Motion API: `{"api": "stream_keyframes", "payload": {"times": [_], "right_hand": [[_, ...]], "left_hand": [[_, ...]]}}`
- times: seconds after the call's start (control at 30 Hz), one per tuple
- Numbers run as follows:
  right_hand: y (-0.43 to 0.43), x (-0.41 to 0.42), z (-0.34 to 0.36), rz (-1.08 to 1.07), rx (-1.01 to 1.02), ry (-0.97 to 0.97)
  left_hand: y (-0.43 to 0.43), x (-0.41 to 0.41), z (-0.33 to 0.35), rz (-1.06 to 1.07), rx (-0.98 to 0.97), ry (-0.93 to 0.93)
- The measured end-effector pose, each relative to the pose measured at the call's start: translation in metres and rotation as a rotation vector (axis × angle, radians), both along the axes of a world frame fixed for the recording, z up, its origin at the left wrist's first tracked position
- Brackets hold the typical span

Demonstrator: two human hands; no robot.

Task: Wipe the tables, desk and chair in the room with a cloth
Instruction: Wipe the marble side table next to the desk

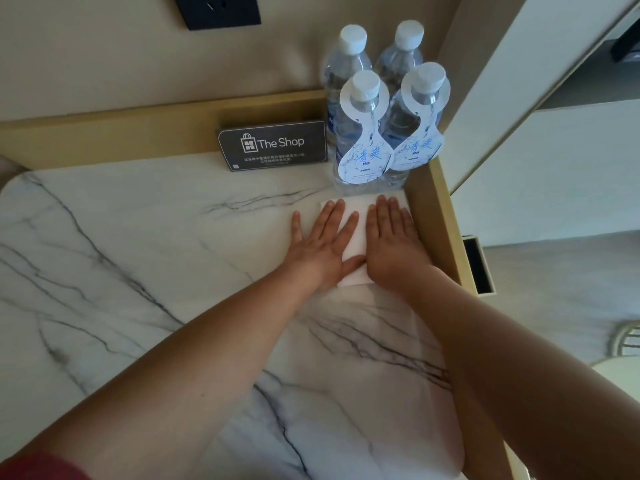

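A white cloth [358, 237] lies flat on the white marble table top [145, 258] near its far right corner. My left hand [320, 242] presses flat on the cloth's left part, fingers spread. My right hand [391, 242] presses flat on its right part, fingers together, close to the gold raised rim [438, 220]. Both palms are down; most of the cloth is hidden under them. The fingertips point at the bottles just beyond.
Several water bottles [360, 133] with paper neck tags stand in the far right corner, touching the cloth's far edge. A dark "The Shop" sign [273, 145] leans on the gold back rim. A black wall socket [218, 10] sits above.
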State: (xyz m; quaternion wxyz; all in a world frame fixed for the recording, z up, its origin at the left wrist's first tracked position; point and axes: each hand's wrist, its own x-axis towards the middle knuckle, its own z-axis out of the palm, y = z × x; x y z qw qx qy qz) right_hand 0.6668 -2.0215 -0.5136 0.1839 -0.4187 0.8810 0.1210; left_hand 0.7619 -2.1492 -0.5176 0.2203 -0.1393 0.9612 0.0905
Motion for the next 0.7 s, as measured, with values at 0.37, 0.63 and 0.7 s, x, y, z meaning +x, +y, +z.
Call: {"api": "stream_keyframes", "payload": {"times": [0.37, 0.63, 0.7], "right_hand": [[-0.02, 0.017, 0.001, 0.001, -0.047, -0.023], [-0.067, 0.06, 0.001, 0.053, -0.026, -0.01], [-0.078, 0.069, 0.002, 0.067, -0.02, -0.02]], "left_hand": [[-0.03, 0.012, 0.004, -0.028, -0.037, -0.017], [-0.072, 0.061, 0.004, 0.027, -0.056, -0.008], [-0.083, 0.071, 0.005, 0.035, -0.054, -0.027]]}}
